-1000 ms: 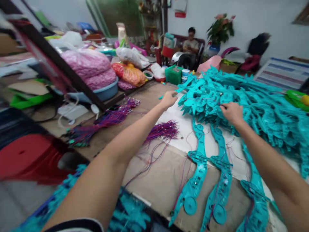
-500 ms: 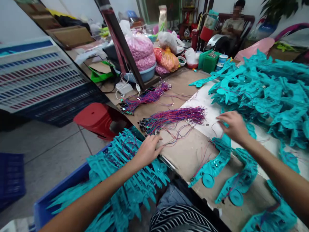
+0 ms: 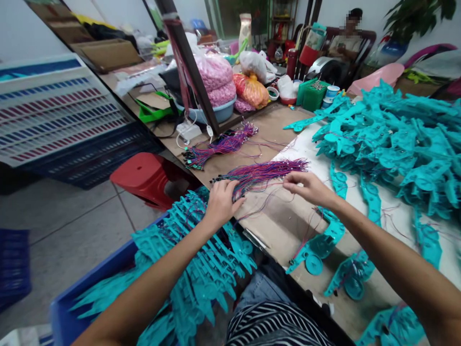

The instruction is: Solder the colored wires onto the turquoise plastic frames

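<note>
A bundle of thin purple, red and blue wires [image 3: 259,173] lies on the brown table covering, its dark connector ends toward me. My left hand [image 3: 221,202] rests at those connector ends, fingers bent and thumb apart; its fingertips partly cover them. Over the other half of the bundle, my right hand [image 3: 304,187] pinches with thumb and forefinger at a thin wire [image 3: 275,184]. A few loose wires curve across the table between both hands. To the right lie turquoise plastic parts [image 3: 319,240] with wires attached.
A second wire bundle [image 3: 221,146] lies farther back. Turquoise parts are heaped [image 3: 392,139] at right, and more fill a blue crate [image 3: 95,276] below left. A red stool [image 3: 139,170] stands beside the table. A dark post [image 3: 194,72] rises behind. A person [image 3: 345,45] sits in the background.
My right hand has moved left from above the turquoise parts to the wire bundle. The left hand has shifted slightly forward onto the connector ends.
</note>
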The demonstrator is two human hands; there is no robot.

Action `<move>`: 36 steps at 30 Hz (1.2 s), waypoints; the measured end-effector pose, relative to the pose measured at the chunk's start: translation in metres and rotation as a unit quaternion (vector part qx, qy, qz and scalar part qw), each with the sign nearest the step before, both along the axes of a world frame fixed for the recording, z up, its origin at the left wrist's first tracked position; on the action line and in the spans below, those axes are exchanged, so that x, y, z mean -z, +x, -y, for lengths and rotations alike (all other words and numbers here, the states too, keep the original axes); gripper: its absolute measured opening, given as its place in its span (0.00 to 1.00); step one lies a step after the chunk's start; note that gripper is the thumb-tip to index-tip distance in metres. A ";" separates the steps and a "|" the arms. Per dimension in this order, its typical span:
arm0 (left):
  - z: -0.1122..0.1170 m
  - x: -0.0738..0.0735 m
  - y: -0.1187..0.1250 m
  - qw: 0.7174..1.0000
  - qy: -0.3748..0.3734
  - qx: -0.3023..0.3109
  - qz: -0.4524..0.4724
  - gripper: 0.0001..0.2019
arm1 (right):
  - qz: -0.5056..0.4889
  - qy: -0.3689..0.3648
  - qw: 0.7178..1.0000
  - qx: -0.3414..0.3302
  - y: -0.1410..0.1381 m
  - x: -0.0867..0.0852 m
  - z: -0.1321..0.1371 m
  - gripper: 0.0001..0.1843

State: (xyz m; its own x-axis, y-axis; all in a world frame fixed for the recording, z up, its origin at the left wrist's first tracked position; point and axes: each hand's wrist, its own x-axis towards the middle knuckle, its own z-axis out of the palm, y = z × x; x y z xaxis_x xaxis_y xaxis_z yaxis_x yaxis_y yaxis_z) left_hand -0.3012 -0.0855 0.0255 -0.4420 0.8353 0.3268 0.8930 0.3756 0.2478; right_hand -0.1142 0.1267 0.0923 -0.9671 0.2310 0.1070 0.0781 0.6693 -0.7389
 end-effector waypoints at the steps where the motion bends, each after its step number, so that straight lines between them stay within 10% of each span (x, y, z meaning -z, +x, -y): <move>1: -0.005 -0.003 0.001 1.000 0.008 0.014 0.008 0.21 | -0.033 -0.051 0.998 0.009 -0.001 -0.009 -0.001 0.15; 6: -0.032 -0.019 0.007 0.982 0.011 0.072 0.177 0.07 | -0.119 -0.138 0.982 0.046 -0.010 -0.046 0.004 0.17; 13: -0.040 -0.071 -0.009 0.802 0.180 0.023 0.569 0.08 | -0.096 -0.050 0.989 0.096 0.000 -0.045 -0.033 0.18; 17: -0.046 -0.129 -0.019 0.799 0.258 0.043 0.542 0.03 | 0.011 0.017 0.992 0.125 0.014 -0.031 -0.063 0.17; 22: -0.059 -0.183 -0.006 0.811 0.302 0.125 0.485 0.04 | -0.085 -0.135 0.973 0.167 0.021 -0.024 -0.065 0.24; 26: -0.074 -0.189 0.008 0.865 0.197 0.149 0.436 0.06 | -0.112 -0.189 0.961 0.170 0.021 -0.026 -0.058 0.26; 30: -0.093 -0.193 0.014 0.844 0.214 0.179 0.458 0.06 | -0.229 -0.298 0.909 0.178 0.046 -0.042 -0.062 0.26; 36: -0.152 -0.200 0.007 0.838 0.243 0.244 0.424 0.06 | -0.026 -0.080 0.970 0.226 0.135 -0.077 -0.076 0.21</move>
